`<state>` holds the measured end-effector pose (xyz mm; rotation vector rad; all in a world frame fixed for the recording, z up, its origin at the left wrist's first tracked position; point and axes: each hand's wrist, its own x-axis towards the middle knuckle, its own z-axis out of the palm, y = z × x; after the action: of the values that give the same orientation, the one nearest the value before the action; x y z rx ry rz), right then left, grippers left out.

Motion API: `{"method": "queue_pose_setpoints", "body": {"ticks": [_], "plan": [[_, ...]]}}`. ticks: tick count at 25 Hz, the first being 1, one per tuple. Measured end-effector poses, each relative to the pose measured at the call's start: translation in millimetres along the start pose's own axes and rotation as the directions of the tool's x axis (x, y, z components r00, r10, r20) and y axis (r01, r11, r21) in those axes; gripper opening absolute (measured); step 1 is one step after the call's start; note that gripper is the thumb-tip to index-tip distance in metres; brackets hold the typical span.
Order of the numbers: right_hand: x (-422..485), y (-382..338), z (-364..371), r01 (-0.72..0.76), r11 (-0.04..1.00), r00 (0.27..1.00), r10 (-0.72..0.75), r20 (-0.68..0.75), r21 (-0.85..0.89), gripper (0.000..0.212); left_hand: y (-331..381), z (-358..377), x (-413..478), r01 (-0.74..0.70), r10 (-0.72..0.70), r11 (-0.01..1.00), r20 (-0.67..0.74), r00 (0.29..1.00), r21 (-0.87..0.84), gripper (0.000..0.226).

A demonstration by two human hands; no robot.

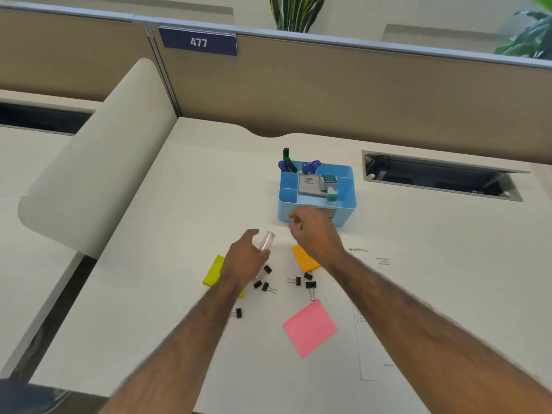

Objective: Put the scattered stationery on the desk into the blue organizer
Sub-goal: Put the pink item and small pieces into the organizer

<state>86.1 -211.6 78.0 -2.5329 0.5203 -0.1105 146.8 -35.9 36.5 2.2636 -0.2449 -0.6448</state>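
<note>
Forearm-hidden yellow pad (212, 271), blurred hands

office cubicle | tan partition (328, 94) with number plate 477 (198, 42) | white desk (179, 204) | cable tray (442, 176)

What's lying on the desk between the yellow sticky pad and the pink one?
In the head view, black binder clips lie scattered between the yellow pad and the pink pad, and the left forearm crosses over that stretch.

A navy rectangular sign (198, 42) reading 477 hangs on the tan fabric partition (358, 94), far beyond the hands; an open grey cable hatch (442, 176) lies beyond the right hand, further right; green leafy plants (295, 11) rise behind the partition; a white printed paper sheet (370, 342) lies beside the right forearm.
</note>
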Motion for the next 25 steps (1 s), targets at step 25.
{"method": "queue_pose_setpoints", "body": {"ticks": [25], "plan": [[100,-25,-45,0.034,0.896,0.996,0.008,0.093,-0.443,0.02,29,3,-31,0.236,-0.141,0.871,0.242,0.96,-0.431,0.013]]}}
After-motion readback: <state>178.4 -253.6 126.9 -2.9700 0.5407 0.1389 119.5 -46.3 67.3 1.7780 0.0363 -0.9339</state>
